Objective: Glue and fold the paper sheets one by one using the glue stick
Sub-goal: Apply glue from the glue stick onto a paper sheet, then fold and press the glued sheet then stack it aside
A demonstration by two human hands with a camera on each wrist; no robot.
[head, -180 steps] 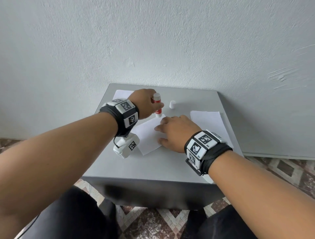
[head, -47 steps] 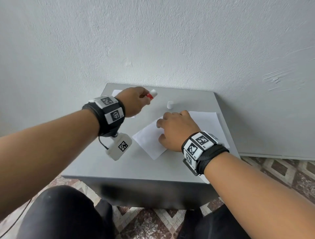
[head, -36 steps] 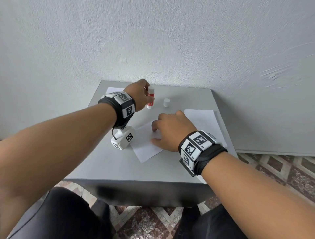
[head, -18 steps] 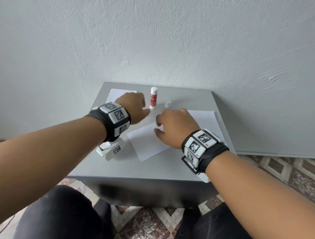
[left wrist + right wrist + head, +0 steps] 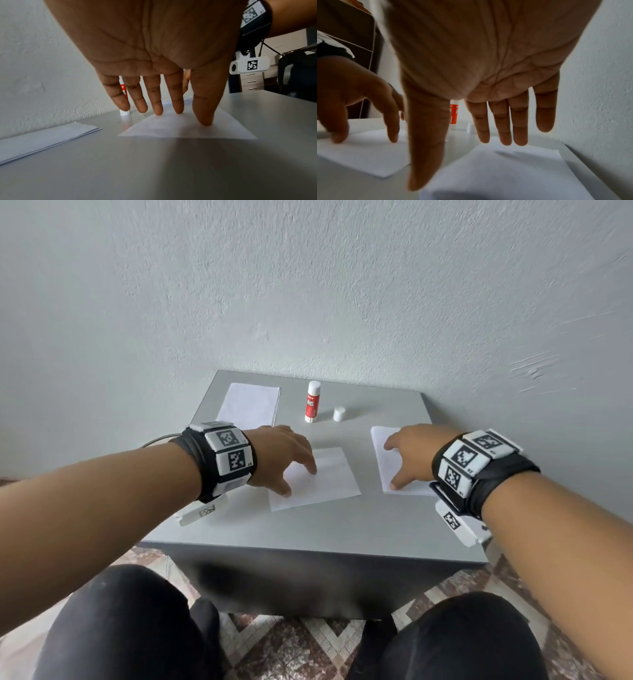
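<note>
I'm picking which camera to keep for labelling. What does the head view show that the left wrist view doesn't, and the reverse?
Only the head view shows the white cap standing apart from the glue stick, and the right hand on the right paper stack.

Only the left wrist view shows the left hand from the palm side, fingertips touching the middle sheet.

Both show the stick upright, the left stack and the table.

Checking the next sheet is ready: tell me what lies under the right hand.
The right hand hovers open over the white paper stack at the table's right side. Thumb contact is unclear. The stack's near edge is hidden behind the wrist.
</note>
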